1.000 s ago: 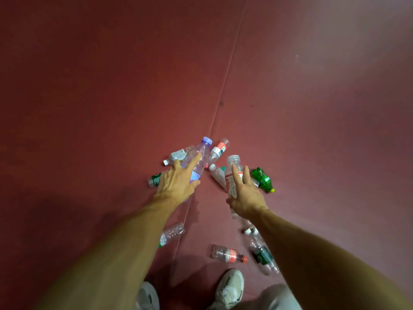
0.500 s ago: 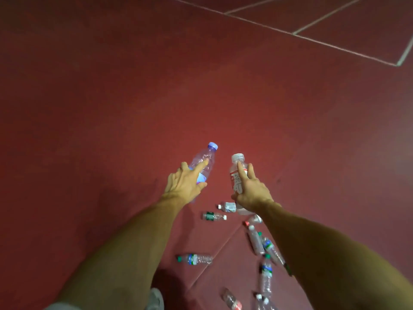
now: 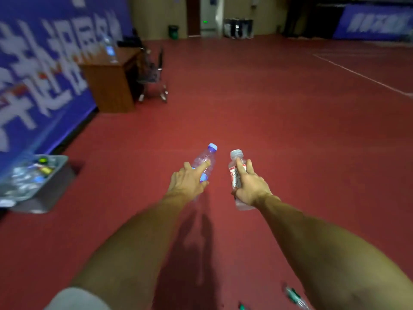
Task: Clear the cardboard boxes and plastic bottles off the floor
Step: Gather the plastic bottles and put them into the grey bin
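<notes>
Standing on the red floor [image 3: 279,113], a person stretches both bare arms forward with a bottle in each hand. The left hand [image 3: 186,183] grips a blue-capped bottle [image 3: 207,155]. Its fingers [image 3: 203,166] are wrapped over the clear body, the index finger lying along the side. The cap points away from the person and tilts a little to the right. The right hand [image 3: 251,186] holds a white-capped bottle [image 3: 234,177] nearly upright. Its fingers [image 3: 240,167] are clamped round the red-and-white label, two of them reaching up toward the neck, and the clear base pokes out below the palm. Both bottles are up off the floor, near each other but not touching.

Along the floor's left edge, at the foot of a blue banner [image 3: 33,81], a grey bin [image 3: 57,191] sits with a heap of bottles inside, too blurred to tell apart. Further along that edge stands a wooden desk [image 3: 109,86] with a small bottle [image 3: 110,49] upright on its top. A black chair [image 3: 154,72] stands just beside the desk's right side. At the near edge of the floor, just beside the right forearm, a green-labelled bottle [image 3: 295,295] lies on its side.
</notes>
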The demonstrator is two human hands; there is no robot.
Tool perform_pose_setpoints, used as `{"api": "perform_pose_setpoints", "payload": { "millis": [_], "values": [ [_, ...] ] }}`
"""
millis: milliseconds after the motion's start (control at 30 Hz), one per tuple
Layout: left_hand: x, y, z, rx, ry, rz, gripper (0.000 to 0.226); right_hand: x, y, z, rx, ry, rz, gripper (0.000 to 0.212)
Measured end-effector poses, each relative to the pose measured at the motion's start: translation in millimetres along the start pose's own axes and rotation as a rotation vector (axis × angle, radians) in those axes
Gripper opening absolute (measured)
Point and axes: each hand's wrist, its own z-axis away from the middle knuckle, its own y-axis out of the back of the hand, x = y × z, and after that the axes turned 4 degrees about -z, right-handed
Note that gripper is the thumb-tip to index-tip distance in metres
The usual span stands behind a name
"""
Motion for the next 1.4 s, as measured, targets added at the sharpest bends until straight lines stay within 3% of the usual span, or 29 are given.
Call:
{"api": "perform_pose_setpoints", "payload": {
  "millis": [267, 467, 667, 1000, 1400],
  "values": [
    [-259, 48, 8, 0.02, 0.261, -0.072, 0.066, -246, -78, -102, -0.021, 0.272, -0.047, 0.105],
    [-401, 57, 17, 0.021, 0.457, -0.044, 0.065, -378, -132, -161, -0.11, 0.421, 0.008, 0.104],
    [-519, 49, -5, 0.013, 0.613, -0.045, 0.065, -491, -186, -243, -0.234, 0.579, 0.08, 0.113],
    [-684, 76, -79, 0.005, 0.883, -0.043, 0.063, -670, -227, -402, -0.347, 0.786, 0.137, 0.11],
    [-892, 102, -116, -0.016, 1.018, -0.051, 0.061, -879, -313, -485, -0.466, 0.93, 0.167, 0.108]
  ]
}}
